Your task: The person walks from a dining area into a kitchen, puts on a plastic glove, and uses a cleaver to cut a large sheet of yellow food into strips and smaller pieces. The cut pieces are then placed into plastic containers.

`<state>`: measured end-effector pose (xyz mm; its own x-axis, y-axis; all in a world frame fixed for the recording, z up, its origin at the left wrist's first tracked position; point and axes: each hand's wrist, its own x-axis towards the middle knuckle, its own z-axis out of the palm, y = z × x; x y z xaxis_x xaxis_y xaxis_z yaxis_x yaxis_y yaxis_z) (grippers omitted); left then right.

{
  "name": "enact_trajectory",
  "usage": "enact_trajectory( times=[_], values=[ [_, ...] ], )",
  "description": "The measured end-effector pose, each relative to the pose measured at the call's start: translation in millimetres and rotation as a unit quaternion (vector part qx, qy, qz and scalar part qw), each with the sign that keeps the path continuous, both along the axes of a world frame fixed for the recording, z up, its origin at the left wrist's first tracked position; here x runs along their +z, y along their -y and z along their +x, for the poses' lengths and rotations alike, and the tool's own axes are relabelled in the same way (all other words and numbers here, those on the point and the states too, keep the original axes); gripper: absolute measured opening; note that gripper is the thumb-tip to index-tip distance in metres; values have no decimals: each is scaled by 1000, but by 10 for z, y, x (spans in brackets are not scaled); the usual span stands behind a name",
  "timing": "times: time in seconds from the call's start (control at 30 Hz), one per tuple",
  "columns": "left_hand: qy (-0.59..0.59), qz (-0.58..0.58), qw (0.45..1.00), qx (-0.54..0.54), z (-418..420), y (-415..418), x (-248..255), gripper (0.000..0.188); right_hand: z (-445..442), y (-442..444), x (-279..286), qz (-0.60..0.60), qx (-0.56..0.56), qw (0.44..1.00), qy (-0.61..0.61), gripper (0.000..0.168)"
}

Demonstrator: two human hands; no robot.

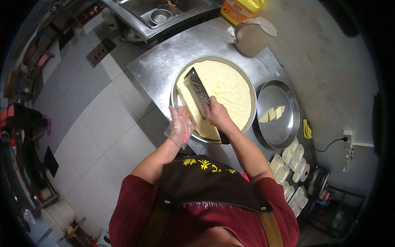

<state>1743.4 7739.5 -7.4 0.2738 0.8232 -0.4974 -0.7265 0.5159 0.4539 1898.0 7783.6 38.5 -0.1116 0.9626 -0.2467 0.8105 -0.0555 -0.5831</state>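
Note:
A wide round metal pan (253,106) holds a thick pale-yellow slab (230,83) that looks like steamed cake or set dough. My right hand (218,113) grips a cleaver (197,91) close to its handle, and the blade lies over the left part of the slab with pale residue on it. Part of the black handle shows below my wrist. In a clear plastic glove, my left hand (180,123) rests at the pan's left rim beside the slab's cut edge. Its fingers point away from me and hold nothing that I can see.
A shallow round pan (277,139) with several cut pieces (271,114) stands to the right on the steel table (154,61). Filled plastic trays (279,169) are at lower right. A beige pitcher (251,38) and an orange jug (236,14) stand behind, near a sink (148,27).

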Motion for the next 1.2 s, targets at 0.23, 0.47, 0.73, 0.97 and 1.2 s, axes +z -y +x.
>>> enact_trajectory(
  times=[0.23,0.47,0.73,0.97,1.2],
  values=[
    [-5,-6,1000,1,-1,9,-84,107,-121,-110,-16,42,25,998,37,20],
    [-19,1,1000,1,18,15,-4,106,-180,-203,25,-3,55,996,73,23],
    [-7,-2,1000,21,49,-6,8,104,-169,-125,80,-42,43,994,95,28],
    [-27,-4,999,17,44,1,-11,107,-41,275,117,-25,41,995,89,20],
    [-39,-5,999,14,39,0,-30,107,141,759,168,-68,22,993,95,18]
  ],
)
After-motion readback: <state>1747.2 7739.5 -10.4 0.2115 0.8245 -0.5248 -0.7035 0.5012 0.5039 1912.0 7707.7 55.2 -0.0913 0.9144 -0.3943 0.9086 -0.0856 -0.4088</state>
